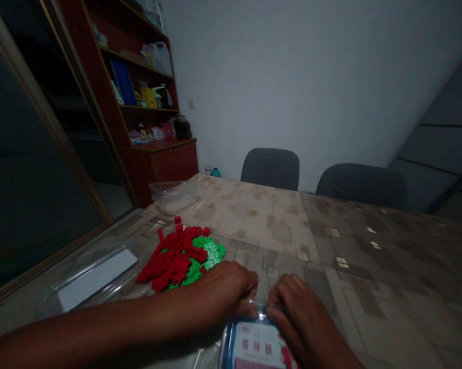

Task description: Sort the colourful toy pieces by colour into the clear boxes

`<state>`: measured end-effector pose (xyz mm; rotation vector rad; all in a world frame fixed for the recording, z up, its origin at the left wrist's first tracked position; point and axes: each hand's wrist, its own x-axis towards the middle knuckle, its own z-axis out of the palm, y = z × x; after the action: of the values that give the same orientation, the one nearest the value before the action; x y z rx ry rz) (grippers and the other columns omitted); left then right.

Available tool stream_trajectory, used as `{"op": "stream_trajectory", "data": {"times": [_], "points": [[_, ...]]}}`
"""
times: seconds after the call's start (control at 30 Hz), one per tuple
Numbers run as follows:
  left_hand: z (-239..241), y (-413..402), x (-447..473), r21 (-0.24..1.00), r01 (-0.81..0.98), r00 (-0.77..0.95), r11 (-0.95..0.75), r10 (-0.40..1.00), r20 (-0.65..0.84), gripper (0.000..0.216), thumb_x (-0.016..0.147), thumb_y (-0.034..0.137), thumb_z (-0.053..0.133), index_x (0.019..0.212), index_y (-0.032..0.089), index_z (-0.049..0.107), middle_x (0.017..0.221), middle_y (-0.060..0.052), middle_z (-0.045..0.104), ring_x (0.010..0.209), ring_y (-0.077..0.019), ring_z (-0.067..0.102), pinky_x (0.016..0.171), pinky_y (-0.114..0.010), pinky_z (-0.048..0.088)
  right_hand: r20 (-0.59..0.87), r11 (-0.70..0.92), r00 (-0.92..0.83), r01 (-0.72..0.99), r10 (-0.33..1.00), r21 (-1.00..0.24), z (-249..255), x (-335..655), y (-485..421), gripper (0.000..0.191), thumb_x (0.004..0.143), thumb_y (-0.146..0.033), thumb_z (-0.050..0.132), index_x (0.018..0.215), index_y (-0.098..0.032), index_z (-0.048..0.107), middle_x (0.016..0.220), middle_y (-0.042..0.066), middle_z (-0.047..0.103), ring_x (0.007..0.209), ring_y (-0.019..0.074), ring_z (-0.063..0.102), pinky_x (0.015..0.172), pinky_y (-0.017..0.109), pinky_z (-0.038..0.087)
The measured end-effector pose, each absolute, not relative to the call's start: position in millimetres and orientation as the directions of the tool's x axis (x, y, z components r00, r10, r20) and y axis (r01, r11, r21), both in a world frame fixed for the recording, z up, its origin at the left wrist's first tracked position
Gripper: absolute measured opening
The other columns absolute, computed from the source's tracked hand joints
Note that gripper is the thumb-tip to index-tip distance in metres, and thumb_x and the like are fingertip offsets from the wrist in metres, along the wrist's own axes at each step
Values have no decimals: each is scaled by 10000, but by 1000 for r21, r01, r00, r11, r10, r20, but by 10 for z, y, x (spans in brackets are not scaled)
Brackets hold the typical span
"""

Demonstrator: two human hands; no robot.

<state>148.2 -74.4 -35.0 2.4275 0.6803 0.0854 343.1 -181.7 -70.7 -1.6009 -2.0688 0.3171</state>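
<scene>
Both hands rest at the near edge of the table on a clear plastic packet (254,346) with a white and pink printed card inside. My left hand (227,289) curls its fingers over the packet's top left edge. My right hand (300,312) grips the top right edge, fingers bent. Just left of my left hand lies a heap of red plastic pieces (173,256) over green plastic pieces (210,253).
A clear lid with a white sheet (96,277) lies at the left of the patterned table (331,241). A clear plastic container (173,195) stands farther back. Two grey chairs (271,166) stand behind the table. A red-brown shelf unit (139,97) fills the left corner.
</scene>
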Motion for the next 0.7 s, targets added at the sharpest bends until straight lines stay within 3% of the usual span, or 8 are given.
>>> {"op": "stream_trajectory", "data": {"times": [0.2, 0.37, 0.5, 0.6, 0.7], "points": [[-297, -653, 1527, 497, 424, 892, -757, 445, -82, 319, 895, 374, 714, 667, 174, 616, 580, 29, 522, 550, -141, 475, 505, -255, 255, 248, 238, -134, 855, 960, -461, -737, 3435, -1820, 133, 944, -214, 490, 812, -230, 494, 787, 49, 611, 717, 215, 596, 617, 312, 436], [-313, -692, 1493, 508, 437, 883, -742, 463, -84, 267, 930, 381, 664, 754, 180, 664, 649, 3, 608, 593, -154, 530, 526, -246, 295, 214, 229, -141, 851, 967, -473, -753, 3505, -1812, 142, 946, -267, 501, 807, -238, 499, 781, 38, 633, 706, 205, 612, 617, 293, 419], [-287, -774, 1497, 493, 492, 845, -718, 530, -72, 267, 940, 406, 635, 805, 181, 684, 674, -10, 612, 602, -163, 528, 527, -251, 277, 162, 153, -87, 875, 983, -458, -747, 3578, -1840, 301, 962, -426, 508, 726, -246, 457, 677, 15, 623, 608, 188, 598, 560, 276, 348], [-233, -785, 1519, 552, 526, 814, -647, 572, -104, 313, 936, 411, 624, 740, 168, 644, 640, 7, 563, 580, -148, 496, 526, -252, 275, 135, 75, -14, 884, 991, -461, -731, 3591, -1857, 401, 954, -510, 503, 664, -249, 409, 571, -12, 578, 519, 166, 558, 528, 275, 286], [-218, -767, 1523, 697, 487, 827, -526, 535, -173, 388, 943, 453, 578, 677, 170, 573, 594, 36, 486, 554, -124, 449, 497, -235, 266, 115, 35, 30, 851, 993, -524, -695, 3581, -1860, 437, 929, -532, 517, 627, -250, 375, 518, -30, 523, 485, 150, 518, 519, 274, 266]]}}
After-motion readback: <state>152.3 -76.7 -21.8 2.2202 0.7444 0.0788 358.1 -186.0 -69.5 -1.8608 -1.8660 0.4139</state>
